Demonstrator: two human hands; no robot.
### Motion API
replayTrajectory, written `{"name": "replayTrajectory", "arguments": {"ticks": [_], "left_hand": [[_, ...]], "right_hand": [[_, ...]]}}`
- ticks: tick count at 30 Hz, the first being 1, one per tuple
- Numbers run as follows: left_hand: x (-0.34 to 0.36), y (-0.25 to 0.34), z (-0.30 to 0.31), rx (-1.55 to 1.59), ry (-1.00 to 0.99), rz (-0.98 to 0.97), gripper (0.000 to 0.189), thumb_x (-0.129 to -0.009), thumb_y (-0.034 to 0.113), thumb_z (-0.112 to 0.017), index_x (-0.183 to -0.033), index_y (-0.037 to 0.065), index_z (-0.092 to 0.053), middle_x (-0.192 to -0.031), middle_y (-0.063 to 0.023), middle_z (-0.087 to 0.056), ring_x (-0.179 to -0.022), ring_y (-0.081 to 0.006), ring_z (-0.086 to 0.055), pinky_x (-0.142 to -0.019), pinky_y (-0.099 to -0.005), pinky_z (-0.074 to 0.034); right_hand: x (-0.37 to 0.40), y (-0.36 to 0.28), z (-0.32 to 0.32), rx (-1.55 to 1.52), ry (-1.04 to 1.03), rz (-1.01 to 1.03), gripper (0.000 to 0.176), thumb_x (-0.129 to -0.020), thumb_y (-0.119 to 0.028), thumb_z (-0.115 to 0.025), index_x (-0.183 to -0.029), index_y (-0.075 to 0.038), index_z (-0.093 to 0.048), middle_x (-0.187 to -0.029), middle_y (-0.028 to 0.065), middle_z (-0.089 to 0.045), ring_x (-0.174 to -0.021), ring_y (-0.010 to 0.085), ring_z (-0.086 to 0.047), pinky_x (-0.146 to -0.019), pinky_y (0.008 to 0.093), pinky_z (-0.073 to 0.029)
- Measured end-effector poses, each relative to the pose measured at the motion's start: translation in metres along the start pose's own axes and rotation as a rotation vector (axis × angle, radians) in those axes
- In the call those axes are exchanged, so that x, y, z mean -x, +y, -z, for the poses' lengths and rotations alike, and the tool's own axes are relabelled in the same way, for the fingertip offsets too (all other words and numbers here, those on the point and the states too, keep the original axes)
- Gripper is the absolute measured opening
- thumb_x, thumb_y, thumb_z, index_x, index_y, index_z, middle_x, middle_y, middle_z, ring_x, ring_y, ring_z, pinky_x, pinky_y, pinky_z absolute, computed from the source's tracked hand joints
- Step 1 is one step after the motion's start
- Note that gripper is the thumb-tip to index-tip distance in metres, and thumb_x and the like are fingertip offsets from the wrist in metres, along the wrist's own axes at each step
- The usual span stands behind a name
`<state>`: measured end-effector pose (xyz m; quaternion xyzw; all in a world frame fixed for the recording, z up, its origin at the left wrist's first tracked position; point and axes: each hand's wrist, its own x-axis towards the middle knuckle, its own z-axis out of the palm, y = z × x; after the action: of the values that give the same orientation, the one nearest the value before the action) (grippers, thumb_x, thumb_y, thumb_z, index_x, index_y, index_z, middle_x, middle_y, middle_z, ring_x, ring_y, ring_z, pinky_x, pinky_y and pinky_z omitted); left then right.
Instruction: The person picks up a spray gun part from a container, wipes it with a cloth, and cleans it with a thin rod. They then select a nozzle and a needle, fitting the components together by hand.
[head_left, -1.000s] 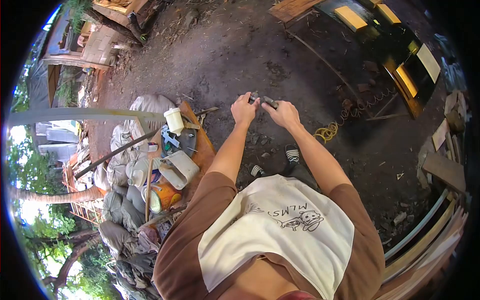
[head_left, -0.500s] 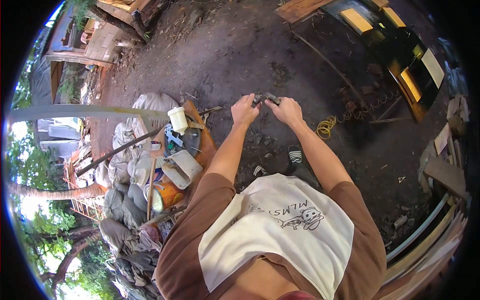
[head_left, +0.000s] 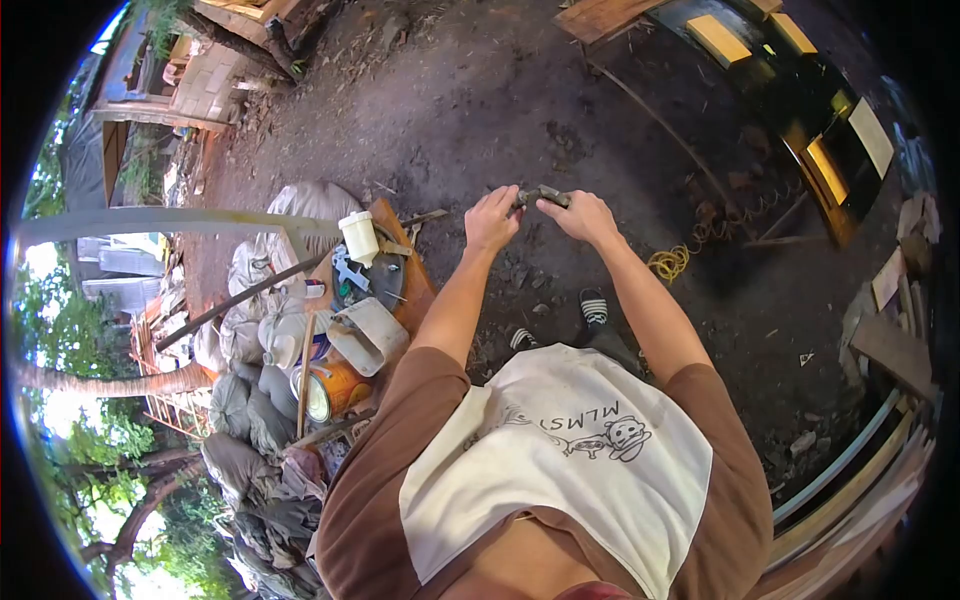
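Both my hands are held out in front of me over the dark dirt ground. My left hand (head_left: 492,220) is closed around a small dark object (head_left: 521,199), which is mostly hidden by the fingers. In my right hand (head_left: 583,216) is a short dark metal-looking piece (head_left: 553,196), pinched between thumb and fingers. The two pieces meet or nearly meet between my hands; whether they are joined is too small to tell.
At left, a board (head_left: 421,282) holds a spray gun with a white cup (head_left: 358,238), a cut plastic container (head_left: 368,337) and an orange can (head_left: 336,388). A yellow coiled hose (head_left: 669,263) lies right. Dark panels with yellow blocks (head_left: 718,40) stand upper right.
My right hand has shifted slightly right, and the piece in it now lies flatter and shows more. My left hand has barely moved.
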<state>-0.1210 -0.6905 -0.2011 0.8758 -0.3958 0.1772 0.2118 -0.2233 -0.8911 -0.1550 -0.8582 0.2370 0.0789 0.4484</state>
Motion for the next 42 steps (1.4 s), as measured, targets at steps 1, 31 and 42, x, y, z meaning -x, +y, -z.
{"name": "replayTrajectory", "arguments": {"ticks": [1,31,42], "left_hand": [[-0.001,-0.001,0.002,-0.006,-0.016,-0.026,0.044,-0.075,0.020,-0.081,-0.117,0.015,-0.070,-0.111,-0.0009,-0.072,-0.090,-0.0247,-0.073,-0.074,-0.0395,-0.060],[0.003,0.000,-0.034,1.176,-0.198,1.133,0.013,-0.093,0.017,-0.075,-0.101,0.007,-0.073,-0.089,0.0019,-0.071,-0.079,-0.0071,-0.067,-0.069,-0.0237,-0.053],[0.011,0.003,-0.026,1.078,-0.411,0.945,0.028,-0.094,0.020,-0.075,-0.120,0.010,-0.072,-0.101,0.0041,-0.069,-0.094,-0.0085,-0.064,-0.081,-0.0277,-0.052]], "right_hand": [[0.002,-0.001,0.005,0.019,-0.012,0.010,0.063,-0.088,-0.066,-0.066,-0.101,-0.006,-0.080,-0.091,0.0229,-0.075,-0.097,0.0425,-0.072,-0.089,0.0493,-0.055],[0.019,0.007,-0.010,-0.167,0.069,-0.062,0.055,-0.091,-0.059,-0.066,-0.106,-0.008,-0.079,-0.093,0.0193,-0.077,-0.097,0.0391,-0.073,-0.087,0.0485,-0.054],[0.006,0.024,-0.001,-0.055,0.003,-0.064,0.062,-0.087,-0.062,-0.069,-0.094,-0.001,-0.078,-0.091,0.0236,-0.075,-0.093,0.0415,-0.073,-0.083,0.0493,-0.054]]}}
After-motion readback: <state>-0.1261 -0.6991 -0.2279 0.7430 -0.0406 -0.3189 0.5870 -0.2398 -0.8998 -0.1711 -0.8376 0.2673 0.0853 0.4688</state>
